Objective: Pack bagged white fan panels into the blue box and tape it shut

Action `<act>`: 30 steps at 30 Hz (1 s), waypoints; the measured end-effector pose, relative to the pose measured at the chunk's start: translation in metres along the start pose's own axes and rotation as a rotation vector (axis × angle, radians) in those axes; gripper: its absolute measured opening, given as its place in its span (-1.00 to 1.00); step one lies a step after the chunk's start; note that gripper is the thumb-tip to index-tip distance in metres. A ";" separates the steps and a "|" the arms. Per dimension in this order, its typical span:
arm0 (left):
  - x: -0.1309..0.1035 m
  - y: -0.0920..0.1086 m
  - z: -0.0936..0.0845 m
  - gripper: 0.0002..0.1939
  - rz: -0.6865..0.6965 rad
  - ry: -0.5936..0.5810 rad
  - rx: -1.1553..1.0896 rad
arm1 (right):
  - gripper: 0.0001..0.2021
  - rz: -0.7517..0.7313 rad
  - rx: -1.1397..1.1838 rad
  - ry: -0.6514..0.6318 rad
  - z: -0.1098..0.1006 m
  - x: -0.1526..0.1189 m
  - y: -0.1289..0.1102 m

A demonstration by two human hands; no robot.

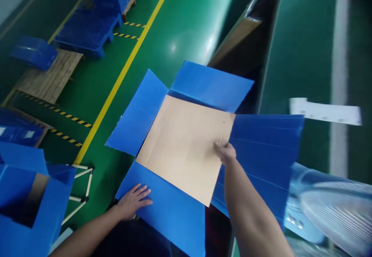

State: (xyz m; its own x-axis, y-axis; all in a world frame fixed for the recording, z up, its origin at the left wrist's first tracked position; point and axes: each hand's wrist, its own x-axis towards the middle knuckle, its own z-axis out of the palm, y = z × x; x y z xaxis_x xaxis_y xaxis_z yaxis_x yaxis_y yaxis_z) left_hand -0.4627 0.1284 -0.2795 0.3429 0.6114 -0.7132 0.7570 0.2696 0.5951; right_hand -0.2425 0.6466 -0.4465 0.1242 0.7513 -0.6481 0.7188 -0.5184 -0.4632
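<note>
A blue box (171, 206) stands in front of me with its four flaps folded outward. Across its opening lies a flat tan cardboard sheet (186, 144), tilted a little, its right edge overlapping the right flap. My right hand (226, 152) pinches the sheet's right edge, thumb on top and fingers hidden underneath. Spread flat, my left hand (134, 202) rests on the near flap at its left end. The sheet hides the box's inside.
At the lower left stands another open blue box (58, 195), beside a cream tube frame (88, 183). A green-topped conveyor (305, 67) runs along the right, with a white strip (325, 111) and clear plastic-wrapped items (334, 210). Pallets (87, 32) stand beyond the yellow floor line (124, 71).
</note>
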 end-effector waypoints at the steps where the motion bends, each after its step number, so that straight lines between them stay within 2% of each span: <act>1: -0.001 0.002 0.001 0.16 -0.028 -0.019 -0.010 | -0.69 0.044 -0.021 0.005 0.009 0.015 0.011; 5: -0.002 0.011 0.003 0.24 -0.118 -0.077 -0.024 | -0.61 0.131 -0.091 0.020 0.042 0.060 0.033; 8: -0.002 0.015 0.000 0.30 -0.158 -0.116 -0.028 | -0.51 0.180 -0.134 0.024 0.059 0.074 0.034; 11: -0.001 0.015 -0.006 0.36 -0.173 -0.152 -0.014 | -0.35 0.208 -0.161 0.020 0.069 0.070 0.032; 14: 0.000 0.011 -0.008 0.36 -0.156 -0.151 0.019 | -0.13 0.128 -0.164 -0.017 0.074 0.046 0.028; 17: 0.001 0.002 -0.004 0.33 -0.114 -0.122 0.057 | -0.05 -0.024 -0.161 -0.082 0.073 0.000 0.027; 20: 0.004 -0.009 0.001 0.31 -0.068 -0.078 0.104 | -0.29 -0.108 -0.155 -0.166 0.062 -0.064 0.032; 22: 0.009 -0.014 -0.001 0.30 -0.052 -0.069 0.132 | -0.50 -0.121 -0.145 -0.195 0.045 -0.111 0.045; 24: 0.014 -0.016 -0.010 0.30 -0.042 -0.073 0.153 | -0.64 -0.104 -0.131 -0.182 0.018 -0.158 0.066; 26: 0.017 -0.014 -0.023 0.27 -0.033 -0.071 0.165 | -0.68 -0.048 -0.105 -0.132 -0.014 -0.206 0.097; 30: 0.016 -0.011 -0.051 0.15 -0.019 -0.056 0.240 | -0.67 0.190 0.005 0.112 -0.076 -0.315 0.179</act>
State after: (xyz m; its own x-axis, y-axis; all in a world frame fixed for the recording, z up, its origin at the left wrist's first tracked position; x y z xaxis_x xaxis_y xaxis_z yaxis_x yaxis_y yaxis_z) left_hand -0.4939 0.1731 -0.2780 0.3531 0.5637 -0.7467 0.8716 0.0920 0.4816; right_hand -0.1014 0.3484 -0.2791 0.3323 0.6804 -0.6531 0.6717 -0.6569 -0.3426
